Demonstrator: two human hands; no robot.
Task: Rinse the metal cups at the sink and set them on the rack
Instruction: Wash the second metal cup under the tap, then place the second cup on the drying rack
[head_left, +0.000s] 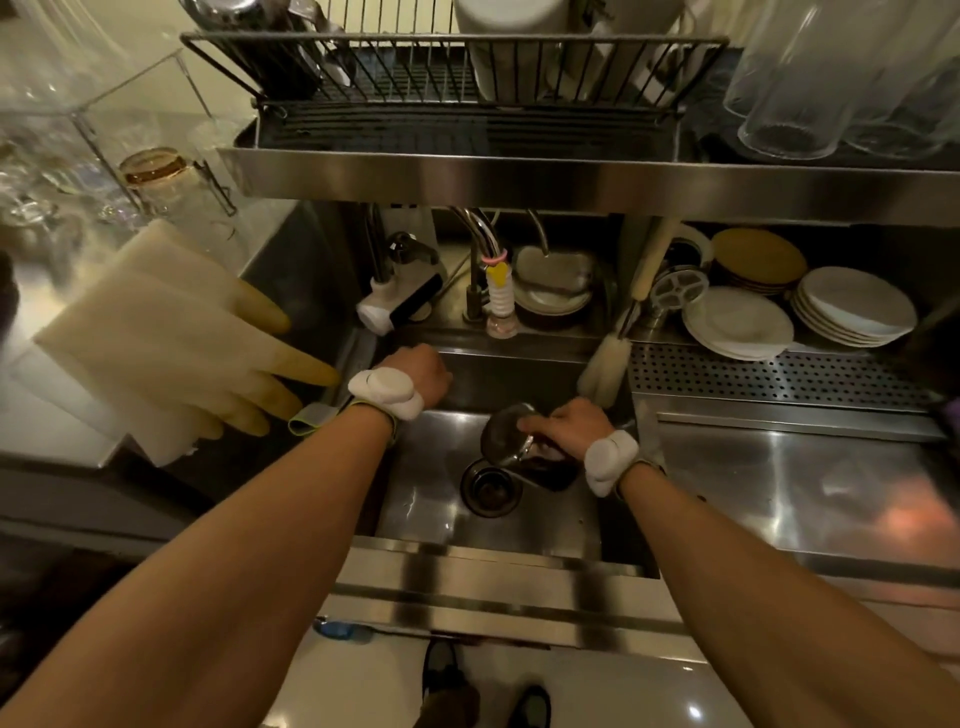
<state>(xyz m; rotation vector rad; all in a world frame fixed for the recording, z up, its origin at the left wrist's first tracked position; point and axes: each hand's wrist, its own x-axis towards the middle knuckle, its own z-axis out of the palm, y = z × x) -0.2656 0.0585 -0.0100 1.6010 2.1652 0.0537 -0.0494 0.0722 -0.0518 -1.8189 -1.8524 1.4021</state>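
My right hand grips a metal cup low in the steel sink, tipped on its side with the mouth turned down toward the drain. A dark shape lies under the cup beside the drain. My left hand reaches to the sink's back left wall below the tap; its fingers are hidden behind the wrist, so its hold is unclear. The wire rack stands on the steel shelf above the sink, with a white pot and dark items in it.
Rubber gloves hang over the left counter edge. A bottle brush leans at the sink's right rim. Stacked white plates sit on the perforated drainboard to the right. Clear glasses stand at the upper right, glassware at the left.
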